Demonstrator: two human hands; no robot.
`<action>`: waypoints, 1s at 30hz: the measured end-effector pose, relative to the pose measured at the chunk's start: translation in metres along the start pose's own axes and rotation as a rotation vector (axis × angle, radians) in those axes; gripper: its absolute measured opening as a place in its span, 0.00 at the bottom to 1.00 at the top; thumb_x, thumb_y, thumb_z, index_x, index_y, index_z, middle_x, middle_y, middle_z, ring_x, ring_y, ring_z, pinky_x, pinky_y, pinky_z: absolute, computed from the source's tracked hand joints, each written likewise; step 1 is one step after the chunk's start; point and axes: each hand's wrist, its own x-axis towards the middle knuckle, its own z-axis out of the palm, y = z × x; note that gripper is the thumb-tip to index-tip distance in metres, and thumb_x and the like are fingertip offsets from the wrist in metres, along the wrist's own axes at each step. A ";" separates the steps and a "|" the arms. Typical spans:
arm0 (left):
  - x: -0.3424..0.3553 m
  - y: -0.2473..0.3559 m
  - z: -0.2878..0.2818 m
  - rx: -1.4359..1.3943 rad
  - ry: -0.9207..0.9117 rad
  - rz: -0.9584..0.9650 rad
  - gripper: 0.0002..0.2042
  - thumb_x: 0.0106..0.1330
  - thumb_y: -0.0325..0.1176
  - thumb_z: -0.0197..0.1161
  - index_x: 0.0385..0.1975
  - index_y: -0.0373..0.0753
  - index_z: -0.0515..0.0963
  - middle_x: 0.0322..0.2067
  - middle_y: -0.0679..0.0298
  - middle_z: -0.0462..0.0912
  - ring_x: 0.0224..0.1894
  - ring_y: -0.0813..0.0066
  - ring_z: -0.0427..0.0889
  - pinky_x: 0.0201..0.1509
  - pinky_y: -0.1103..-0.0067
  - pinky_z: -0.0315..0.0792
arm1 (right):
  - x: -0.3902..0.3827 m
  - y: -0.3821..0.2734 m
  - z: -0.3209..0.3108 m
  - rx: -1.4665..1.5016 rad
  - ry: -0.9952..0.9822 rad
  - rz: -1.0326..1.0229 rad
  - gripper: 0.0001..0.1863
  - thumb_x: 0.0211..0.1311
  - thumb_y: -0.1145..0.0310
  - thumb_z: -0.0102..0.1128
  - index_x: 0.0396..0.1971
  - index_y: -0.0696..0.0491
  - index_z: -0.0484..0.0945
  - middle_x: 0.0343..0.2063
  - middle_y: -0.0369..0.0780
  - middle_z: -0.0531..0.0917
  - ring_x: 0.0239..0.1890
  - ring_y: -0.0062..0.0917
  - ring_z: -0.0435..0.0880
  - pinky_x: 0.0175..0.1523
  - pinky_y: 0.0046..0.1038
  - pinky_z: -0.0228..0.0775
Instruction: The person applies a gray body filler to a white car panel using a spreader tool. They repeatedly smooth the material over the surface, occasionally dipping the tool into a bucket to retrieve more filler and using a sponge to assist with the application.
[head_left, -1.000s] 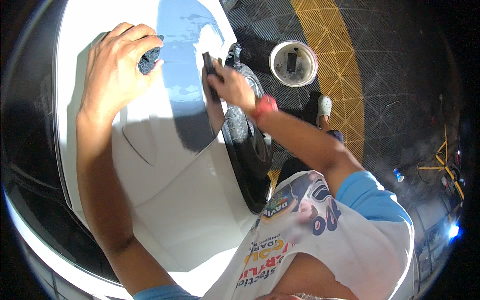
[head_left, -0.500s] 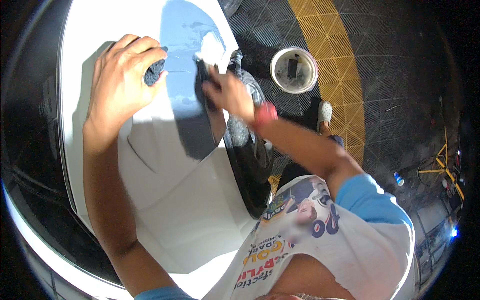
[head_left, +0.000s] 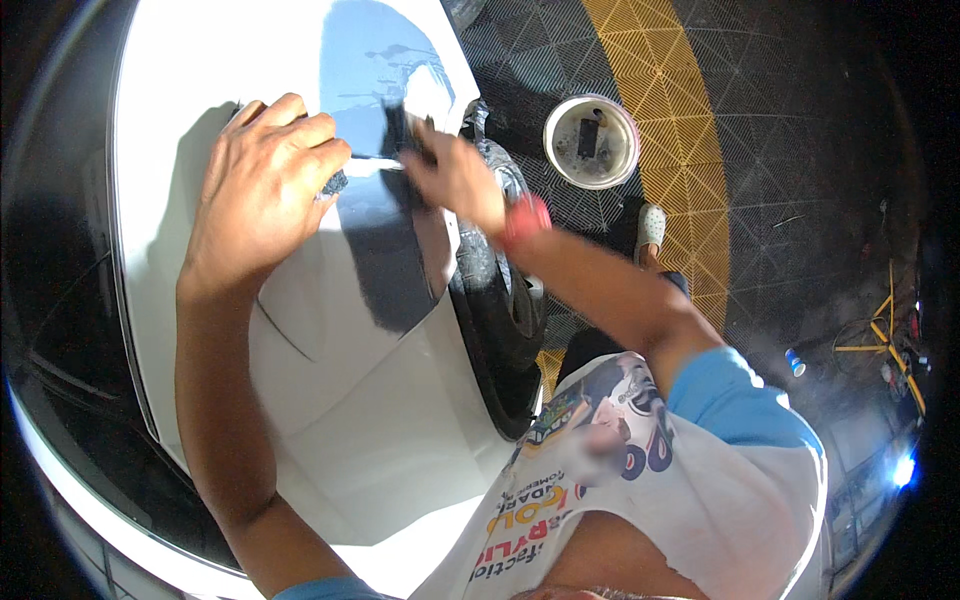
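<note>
Holding dark block (head_left: 396,128), long axis pointing forward

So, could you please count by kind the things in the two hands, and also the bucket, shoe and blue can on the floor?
Dark lumpy pad, left hand: 1
Dark block, right hand, blurred: 1
Bucket: 1
Pale shoe: 1
Blue can: 1
Total: 5

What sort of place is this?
Probably a car body or paint workshop: a white panel carries a grey patch, a wheel sits beside it, and the floor is laid with black and yellow tiles.
</note>
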 end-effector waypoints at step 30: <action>0.001 -0.002 0.012 -0.063 0.009 -0.103 0.12 0.50 0.31 0.82 0.33 0.44 0.87 0.39 0.69 0.87 0.48 0.67 0.84 0.52 0.66 0.79 | -0.061 -0.013 -0.014 -0.025 -0.032 -0.179 0.36 0.75 0.55 0.64 0.75 0.59 0.68 0.64 0.62 0.76 0.63 0.60 0.82 0.67 0.52 0.77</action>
